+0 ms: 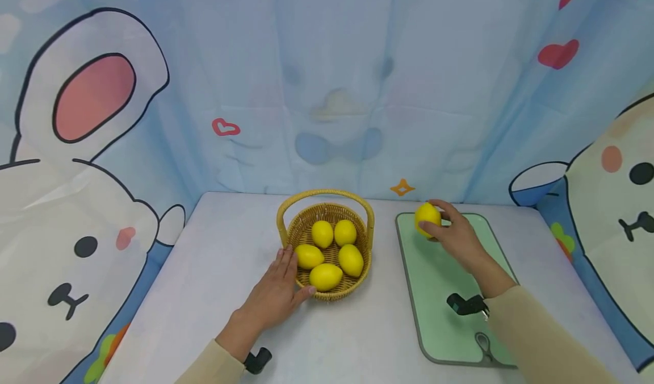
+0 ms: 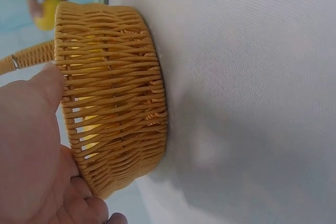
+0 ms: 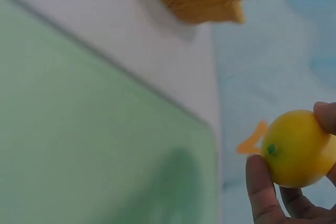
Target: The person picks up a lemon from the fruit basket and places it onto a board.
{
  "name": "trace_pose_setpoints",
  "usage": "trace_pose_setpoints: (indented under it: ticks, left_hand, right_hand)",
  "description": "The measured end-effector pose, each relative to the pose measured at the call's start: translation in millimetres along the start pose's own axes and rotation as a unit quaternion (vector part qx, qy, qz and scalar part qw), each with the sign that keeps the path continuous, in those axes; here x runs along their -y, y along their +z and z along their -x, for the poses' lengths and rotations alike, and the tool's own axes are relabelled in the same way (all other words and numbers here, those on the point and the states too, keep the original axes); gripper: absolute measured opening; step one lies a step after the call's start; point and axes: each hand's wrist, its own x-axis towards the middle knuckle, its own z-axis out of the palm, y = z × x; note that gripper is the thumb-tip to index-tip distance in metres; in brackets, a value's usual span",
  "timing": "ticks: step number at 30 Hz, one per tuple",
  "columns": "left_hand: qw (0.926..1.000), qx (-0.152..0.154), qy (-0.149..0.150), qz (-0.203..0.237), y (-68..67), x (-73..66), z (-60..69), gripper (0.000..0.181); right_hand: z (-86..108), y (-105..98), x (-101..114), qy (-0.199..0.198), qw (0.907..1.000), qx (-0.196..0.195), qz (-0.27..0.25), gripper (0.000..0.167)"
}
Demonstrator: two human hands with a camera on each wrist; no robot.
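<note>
A yellow lemon [image 1: 427, 219] is pinched between the fingers and thumb of my right hand [image 1: 461, 241], held above the far left part of the green cutting board [image 1: 444, 293]. In the right wrist view the lemon [image 3: 295, 148] shows a small green stem end. My left hand [image 1: 273, 293] rests against the near left side of the wicker basket [image 1: 370, 233], fingers extended along its rim. Several lemons [image 1: 326, 277] lie inside the basket. From the left wrist, the basket's woven wall [image 2: 113, 93] hides most of them, and the left thumb and fingertips touch its edge.
The basket's arched handle [image 1: 327, 192] stands upright toward the back. A white cloth-covered table [image 1: 368, 338] lies beneath the basket and board. Behind it hangs a blue printed curtain [image 1: 332, 60]. A small black device [image 1: 466, 304] is strapped to each wrist.
</note>
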Motion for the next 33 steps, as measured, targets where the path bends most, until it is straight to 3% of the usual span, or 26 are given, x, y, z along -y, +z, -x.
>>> trace_pose_setpoints:
  ticks: [6, 11, 16, 33]
  left_hand:
    - [1.0, 0.005, -0.004, -0.003, 2.1, 2.4, -2.0, 0.092]
    - [1.0, 0.002, -0.006, -0.002, 1.9, 2.5, -1.3, 0.091]
    - [1.0, 0.005, -0.007, 0.002, -0.5, 1.2, -0.7, 0.091]
    - [0.9999, 0.001, -0.006, 0.009, 1.3, 1.7, -0.5, 0.091]
  right_hand:
    - [-14.1, 7, -31, 0.012, 0.9966, 0.021, 0.078, 0.076]
    - [-18.4, 12, -37, 0.019, 0.9894, 0.026, 0.141, 0.076]
    - [-17.2, 12, -42, 0.023, 0.9842, 0.038, 0.172, 0.077]
    - [-11.2, 2, -48, 0.032, 0.9851, 0.058, 0.159, 0.092]
